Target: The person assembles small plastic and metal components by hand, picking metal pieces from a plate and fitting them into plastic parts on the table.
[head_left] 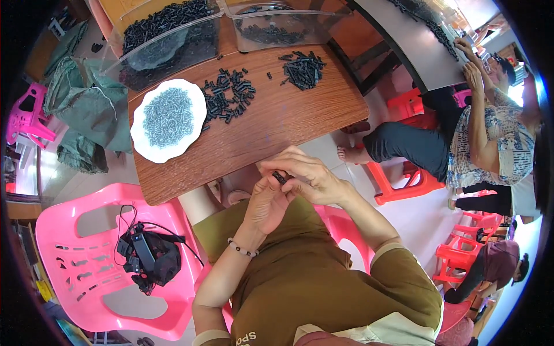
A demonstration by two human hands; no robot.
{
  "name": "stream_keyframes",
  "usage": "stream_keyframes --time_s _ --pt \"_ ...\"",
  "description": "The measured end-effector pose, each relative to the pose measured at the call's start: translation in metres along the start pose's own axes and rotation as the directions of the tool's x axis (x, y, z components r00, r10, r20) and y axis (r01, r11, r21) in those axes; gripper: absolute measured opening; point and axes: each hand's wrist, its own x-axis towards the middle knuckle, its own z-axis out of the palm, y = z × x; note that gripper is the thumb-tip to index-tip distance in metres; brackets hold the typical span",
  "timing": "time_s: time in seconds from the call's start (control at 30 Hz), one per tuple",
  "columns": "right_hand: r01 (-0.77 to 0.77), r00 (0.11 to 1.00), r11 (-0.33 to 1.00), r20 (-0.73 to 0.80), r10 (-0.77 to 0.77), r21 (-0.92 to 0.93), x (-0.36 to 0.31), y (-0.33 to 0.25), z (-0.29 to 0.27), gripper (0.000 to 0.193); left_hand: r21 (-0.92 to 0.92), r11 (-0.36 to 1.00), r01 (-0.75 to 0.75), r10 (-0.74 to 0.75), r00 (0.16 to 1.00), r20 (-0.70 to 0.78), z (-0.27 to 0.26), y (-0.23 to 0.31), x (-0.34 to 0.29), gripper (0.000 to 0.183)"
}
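Note:
Just off the near edge of the wooden table [271, 135], above my lap, my two hands meet. A small black part [280, 177], seemingly cylindrical, is pinched between them. My left hand [269, 202] holds it from below with thumb and fingers closed. From the right, the fingertips of my right hand [311, 177] close on the same part. Fingers partly cover it, so its details cannot be made out. Nearest on the table lie a loose heap of short black parts [231, 95] and a white scalloped plate [141, 147] filled with small clear pieces [167, 117].
A pile of longer black parts [304, 70] lies at the table's far right. Clear bins [173, 43] with black parts stand along its far side. At left is a pink chair [69, 230] bearing a black device with cables [149, 256]. Another person [490, 138] works at right.

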Motion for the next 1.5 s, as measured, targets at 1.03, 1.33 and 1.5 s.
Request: stream_keyframes --time_s 1.03,1.33,1.5 --pt "-0.044 0.991 0.984 -0.117 0.065 0.175 -0.011 0.018 0.008 0.03 -0.172 0.985 0.013 -0.003 0.998 0.06 -0.007 0.005 0.006 0.022" --pt "0.004 0.993 0.986 -0.116 0.015 0.165 -0.015 0.012 0.005 0.019 -0.118 0.991 0.059 -0.05 0.996 0.077 -0.009 0.002 0.008 0.025" --pt "0.027 0.981 0.995 -0.192 -0.009 0.095 -0.016 0.012 0.014 0.01 -0.099 0.992 0.082 -0.077 0.995 0.057 -0.009 0.003 0.006 0.022"
